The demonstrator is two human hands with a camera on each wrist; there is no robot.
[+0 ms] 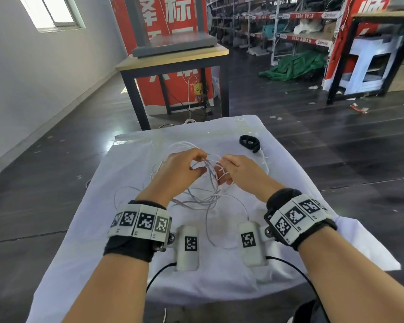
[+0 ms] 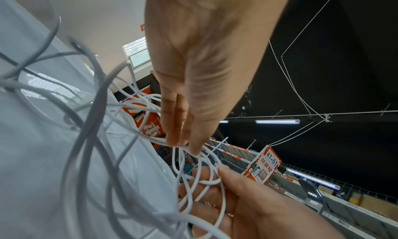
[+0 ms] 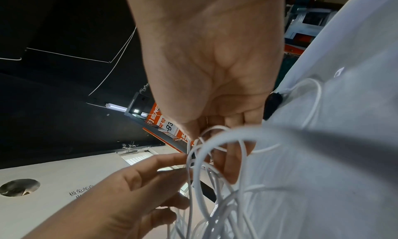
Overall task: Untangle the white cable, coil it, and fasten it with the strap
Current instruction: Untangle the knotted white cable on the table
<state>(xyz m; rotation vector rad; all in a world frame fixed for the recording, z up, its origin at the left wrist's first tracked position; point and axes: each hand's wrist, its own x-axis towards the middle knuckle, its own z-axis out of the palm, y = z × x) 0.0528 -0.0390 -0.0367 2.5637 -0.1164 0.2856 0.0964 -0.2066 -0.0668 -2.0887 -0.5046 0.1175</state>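
A thin white cable (image 1: 208,197) lies in a loose tangle on the white cloth (image 1: 131,164), with several loops lifted between my hands. My left hand (image 1: 184,166) pinches strands of the cable (image 2: 181,147) between thumb and fingertips. My right hand (image 1: 233,169) holds other loops, and strands of the cable (image 3: 204,157) run over its curled fingers. Both hands meet above the middle of the cloth. The black strap (image 1: 249,142) lies curled at the far right of the cloth, apart from both hands; it also shows as a dark strap (image 3: 272,104) beside my right palm.
The cloth covers a small table whose front edge (image 1: 196,297) is near me. Beyond it stands a wooden table (image 1: 173,59) with black legs, red banners behind it. Dark floor lies all around, with storage shelves (image 1: 289,24) far right.
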